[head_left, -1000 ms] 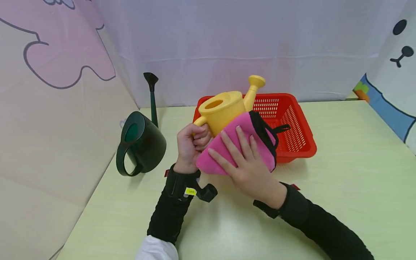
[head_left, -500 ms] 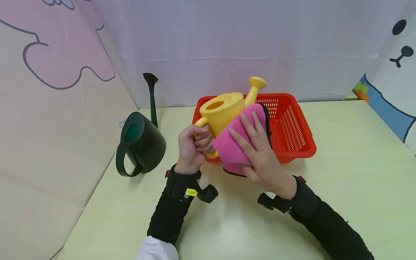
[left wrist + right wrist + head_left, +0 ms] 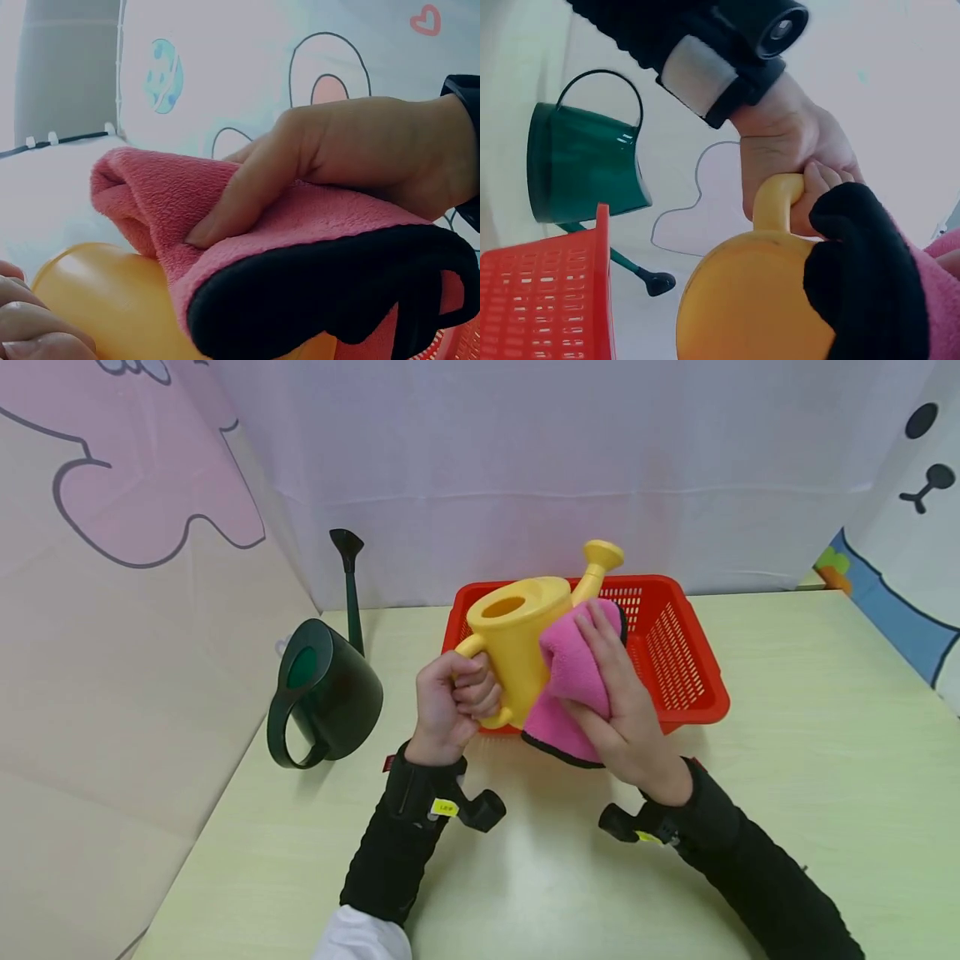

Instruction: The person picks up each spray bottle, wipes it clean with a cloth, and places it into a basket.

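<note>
The left hand (image 3: 455, 703) grips the yellow watering can (image 3: 516, 656) near the red basket (image 3: 712, 702); at the can's four o'clock, the right hand (image 3: 630, 718) pinches a pink cloth (image 3: 567, 664) against it. Black edging (image 3: 315, 289), thin in the head view, shows broad from the left wrist.

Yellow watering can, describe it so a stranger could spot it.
On the pale table, find the red basket. Overlapping it in the head view is the yellow watering can, held in the left hand. Unlike the dark green watering can, it has a pink cloth at its side.
</note>
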`<control>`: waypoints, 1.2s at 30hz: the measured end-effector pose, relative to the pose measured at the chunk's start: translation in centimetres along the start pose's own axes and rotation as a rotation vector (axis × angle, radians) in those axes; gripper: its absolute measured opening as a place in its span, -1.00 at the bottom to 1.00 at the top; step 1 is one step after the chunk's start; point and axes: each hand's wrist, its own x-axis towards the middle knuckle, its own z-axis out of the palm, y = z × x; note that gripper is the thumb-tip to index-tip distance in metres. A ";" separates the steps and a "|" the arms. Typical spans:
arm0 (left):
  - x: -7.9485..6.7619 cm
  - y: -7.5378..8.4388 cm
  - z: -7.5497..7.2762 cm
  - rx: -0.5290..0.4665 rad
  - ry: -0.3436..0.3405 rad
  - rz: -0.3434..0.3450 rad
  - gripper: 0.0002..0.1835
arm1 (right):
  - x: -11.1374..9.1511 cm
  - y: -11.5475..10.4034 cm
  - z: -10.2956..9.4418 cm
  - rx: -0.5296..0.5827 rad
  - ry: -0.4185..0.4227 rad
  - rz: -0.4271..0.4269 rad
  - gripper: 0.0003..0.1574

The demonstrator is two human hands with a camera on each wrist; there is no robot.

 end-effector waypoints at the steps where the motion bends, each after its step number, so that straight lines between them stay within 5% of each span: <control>1: 0.0 -0.1 0.0 0.000 -0.006 0.000 -0.66 | -0.1 0.0 0.1 -0.037 0.007 -0.023 -0.08; 9: 0.1 -0.8 0.3 0.000 -0.039 -0.020 -0.70 | -0.6 0.1 1.3 -0.379 0.051 -0.275 -0.25; 17: 0.0 -1.0 1.1 0.047 0.159 -0.072 -0.83 | -1.2 -0.6 2.5 -0.623 -0.049 -0.422 -0.14; 29: -0.1 -0.9 1.1 0.071 0.171 -0.087 -0.82 | -1.3 0.6 3.1 -0.697 0.028 -0.353 -0.07; 36: 0.0 -1.0 0.6 0.042 0.078 -0.053 -0.70 | -0.8 1.6 2.8 -0.496 0.149 -0.222 -0.02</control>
